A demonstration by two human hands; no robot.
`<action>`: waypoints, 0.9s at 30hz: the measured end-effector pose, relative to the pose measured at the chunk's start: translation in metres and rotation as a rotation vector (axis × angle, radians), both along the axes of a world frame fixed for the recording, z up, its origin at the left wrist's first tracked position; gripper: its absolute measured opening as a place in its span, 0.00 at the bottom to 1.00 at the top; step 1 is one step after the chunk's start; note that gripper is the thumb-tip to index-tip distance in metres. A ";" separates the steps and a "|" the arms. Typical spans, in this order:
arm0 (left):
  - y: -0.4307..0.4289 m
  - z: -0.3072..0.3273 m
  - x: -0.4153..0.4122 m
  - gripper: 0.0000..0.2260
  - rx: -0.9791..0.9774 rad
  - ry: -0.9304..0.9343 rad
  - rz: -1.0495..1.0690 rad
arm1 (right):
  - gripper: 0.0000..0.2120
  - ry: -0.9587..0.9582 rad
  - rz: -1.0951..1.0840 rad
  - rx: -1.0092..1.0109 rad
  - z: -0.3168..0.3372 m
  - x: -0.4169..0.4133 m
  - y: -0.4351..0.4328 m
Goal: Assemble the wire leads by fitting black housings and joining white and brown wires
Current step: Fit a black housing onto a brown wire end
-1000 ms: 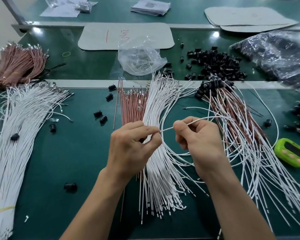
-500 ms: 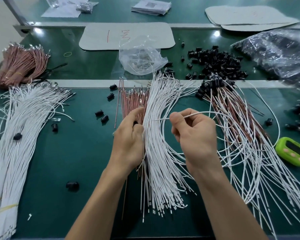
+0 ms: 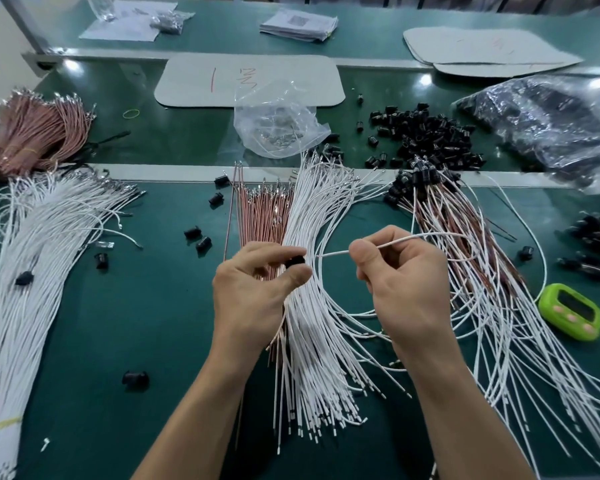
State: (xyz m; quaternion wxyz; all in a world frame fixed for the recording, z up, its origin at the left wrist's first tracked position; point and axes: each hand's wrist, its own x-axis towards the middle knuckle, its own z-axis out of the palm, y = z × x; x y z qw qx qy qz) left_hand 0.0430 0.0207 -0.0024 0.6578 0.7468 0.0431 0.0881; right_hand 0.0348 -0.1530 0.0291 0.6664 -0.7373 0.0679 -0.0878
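Note:
My left hand (image 3: 257, 292) pinches a small black housing (image 3: 296, 261) between thumb and fingers, above a fanned bundle of white wires (image 3: 312, 306) and brown wires (image 3: 262, 216). My right hand (image 3: 406, 282) pinches a single white wire (image 3: 406, 239). Its free end points left at the housing and stops a short gap from it. The rest of that wire loops off to the right over a heap of joined white-and-brown leads (image 3: 471, 258) with housings fitted. Loose black housings (image 3: 426, 133) lie piled at the back right.
A large white wire bundle (image 3: 32, 258) and a brown bundle (image 3: 32, 136) lie at left. A clear plastic bag (image 3: 278, 126), grey mats (image 3: 250, 81), a dark bag (image 3: 548, 123) and a green timer (image 3: 572, 313) sit around. Stray housings (image 3: 136, 379) dot the green bench (image 3: 153, 323).
The left hand dipped toward the brown wires, then came back up with the black housing showing at its fingertips. The right hand kept hold of the white wire, whose end again points at the housing.

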 end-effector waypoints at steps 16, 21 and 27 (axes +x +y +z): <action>0.000 0.003 -0.012 0.13 0.147 -0.174 0.044 | 0.11 -0.122 0.058 -0.264 0.008 -0.016 0.008; -0.001 0.004 -0.013 0.15 0.190 -0.208 0.032 | 0.11 -0.135 0.034 -0.330 0.004 -0.016 0.012; 0.000 0.004 -0.014 0.15 0.267 -0.261 0.021 | 0.11 -0.168 -0.014 -0.406 0.000 -0.016 0.016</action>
